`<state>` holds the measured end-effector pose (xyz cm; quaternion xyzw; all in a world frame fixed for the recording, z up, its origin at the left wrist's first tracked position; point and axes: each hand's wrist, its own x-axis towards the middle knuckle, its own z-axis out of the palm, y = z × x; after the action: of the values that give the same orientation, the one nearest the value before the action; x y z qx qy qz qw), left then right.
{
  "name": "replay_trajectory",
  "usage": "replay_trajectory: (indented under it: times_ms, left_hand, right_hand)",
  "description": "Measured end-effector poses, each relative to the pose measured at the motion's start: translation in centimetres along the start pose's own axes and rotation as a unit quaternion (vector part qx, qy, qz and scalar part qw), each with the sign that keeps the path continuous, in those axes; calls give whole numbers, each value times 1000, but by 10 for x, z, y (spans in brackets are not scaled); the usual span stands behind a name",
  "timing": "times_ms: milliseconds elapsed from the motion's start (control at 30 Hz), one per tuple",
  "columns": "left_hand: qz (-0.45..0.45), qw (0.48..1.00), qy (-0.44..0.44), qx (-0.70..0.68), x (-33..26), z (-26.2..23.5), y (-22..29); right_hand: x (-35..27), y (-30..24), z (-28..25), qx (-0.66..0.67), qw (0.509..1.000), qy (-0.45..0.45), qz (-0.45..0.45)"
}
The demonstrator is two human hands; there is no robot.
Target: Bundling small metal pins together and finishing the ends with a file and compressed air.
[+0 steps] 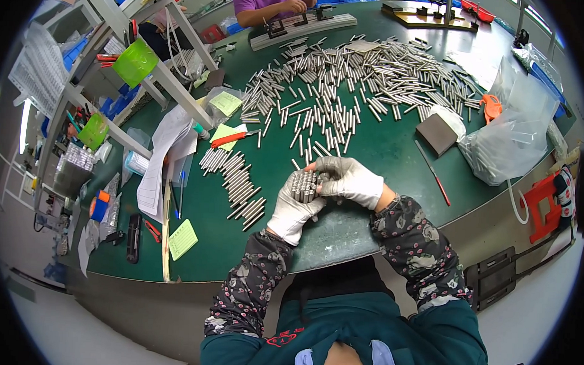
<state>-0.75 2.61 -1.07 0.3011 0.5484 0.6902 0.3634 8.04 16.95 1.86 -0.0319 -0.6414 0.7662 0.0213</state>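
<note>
**Desk:** Green workbench again? What fills it?

**Photographer:** Green matting, yes, curved by the wide lens. Loose metal rods lie scattered across the far half, short, slim, silver-grey cylinders, many fanned out in rough rows. The landmark is the bundle of rods at the near edge of the bench, gathered upright so their round ends face the camera like a tight honeycomb.

**Desk:** Who has it?

**Photographer:** A worker in white gloves and floral sleeves. The left hand cups the bundle from below, fingers curled and clamped around it. The right hand presses in just beside it, fingers bent together against the top of the rods.

**Desk:** Around the bundle?

**Photographer:** Left of it, a second neat row of rods lies flat on the mat. Beyond that row, an orange-handled tool rests beside yellow-green notes. Right of the bundle, a thin red-tipped stick lies slantwise, with a dark grey block behind it and a crumpled clear plastic bag further out. Far beyond the bundle, another person in a purple top works at the opposite edge of the bench.
</note>
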Motion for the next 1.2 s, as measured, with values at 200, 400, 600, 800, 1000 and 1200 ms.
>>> replay_trajectory:
  times_ms: [200,400,600,800,1000,1200]
  left_hand:
    - [-11,1000,-9,-8,-1,1,3]
    - [1,1000,-1,-4,-2,1,1]
    - [0,1000,-4,-7,-4,3,3]
    - [36,999,1,-8,-4,7,2]
    - [58,998,18,25,-5,6,-2]
    - [106,994,-5,23,-4,9,-9]
  right_hand:
    - [5,14,-6,28,997,-32,-57]
    - [0,4,-2,22,999,-26,-29]
    - [-3,-2,-2,36,999,-12,-4]
    - [-1,2,-7,48,999,-4,18]
    - [-3,0,-5,76,997,-9,10]
    - [-2,2,-6,61,998,1,-4]
